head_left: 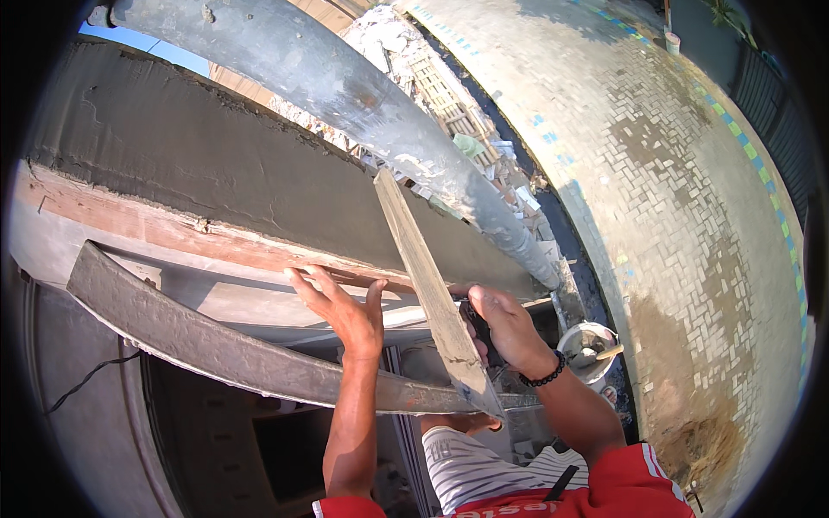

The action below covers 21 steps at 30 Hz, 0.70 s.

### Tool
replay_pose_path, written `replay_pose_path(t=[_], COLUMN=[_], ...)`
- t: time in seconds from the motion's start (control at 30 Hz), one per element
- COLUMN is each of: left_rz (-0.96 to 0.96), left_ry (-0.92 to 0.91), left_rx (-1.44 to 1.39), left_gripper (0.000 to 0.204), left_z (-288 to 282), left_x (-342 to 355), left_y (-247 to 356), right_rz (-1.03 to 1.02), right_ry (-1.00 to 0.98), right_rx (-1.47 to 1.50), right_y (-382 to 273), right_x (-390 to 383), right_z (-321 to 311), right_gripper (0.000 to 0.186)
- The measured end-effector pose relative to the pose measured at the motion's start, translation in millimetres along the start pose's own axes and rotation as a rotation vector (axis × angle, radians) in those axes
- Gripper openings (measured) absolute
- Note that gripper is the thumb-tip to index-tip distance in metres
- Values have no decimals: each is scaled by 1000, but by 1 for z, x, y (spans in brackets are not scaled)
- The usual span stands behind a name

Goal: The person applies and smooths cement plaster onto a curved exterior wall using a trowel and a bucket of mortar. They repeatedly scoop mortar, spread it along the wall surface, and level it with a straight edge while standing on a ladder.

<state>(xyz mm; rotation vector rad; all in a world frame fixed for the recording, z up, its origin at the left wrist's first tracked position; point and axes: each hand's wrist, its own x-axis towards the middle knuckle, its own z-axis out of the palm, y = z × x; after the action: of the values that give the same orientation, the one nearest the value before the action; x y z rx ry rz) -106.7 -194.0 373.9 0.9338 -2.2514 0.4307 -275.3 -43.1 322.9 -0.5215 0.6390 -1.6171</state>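
Note:
My right hand (514, 335), with a dark bead bracelet at its wrist, is closed around the dark handle of a long, narrow plastering float (423, 268). The float's cement-smeared blade slants from upper left to lower right between my hands. My left hand (345, 315) is empty, thumb and fingers apart. Its fingertips are at the lower edge of a reddish wooden board (164, 223); whether they press on it I cannot tell. Above that board runs a wide band of smooth, dark grey plaster (190, 129). The float's upper end overlaps the plaster in view.
A thick grey pipe (319, 78) crosses beyond the plaster. Below my forearms lies a long grey plank (216, 337), curved in this view. A white bucket (596, 330) holding grey mix and a wooden-handled tool stands at right. Rubble (458, 112) borders a paved street (673, 198).

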Motion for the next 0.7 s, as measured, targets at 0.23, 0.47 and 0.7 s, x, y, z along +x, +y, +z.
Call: replay_pose_path(t=[0.23, 0.47, 0.7], left_rz=[-31, 15, 9], left_ry=[-18, -8, 4], left_rx=[14, -13, -39], left_gripper=[130, 129, 127], left_z=[0, -1, -6], left_x=[2, 3, 4], left_y=[5, 1, 1], right_rz=[118, 34, -44], right_ry=[274, 566, 598], right_rx=[36, -22, -250], right_y=[61, 70, 81], right_x=[53, 107, 96], right_z=[-81, -60, -28], right_gripper=[33, 36, 32])
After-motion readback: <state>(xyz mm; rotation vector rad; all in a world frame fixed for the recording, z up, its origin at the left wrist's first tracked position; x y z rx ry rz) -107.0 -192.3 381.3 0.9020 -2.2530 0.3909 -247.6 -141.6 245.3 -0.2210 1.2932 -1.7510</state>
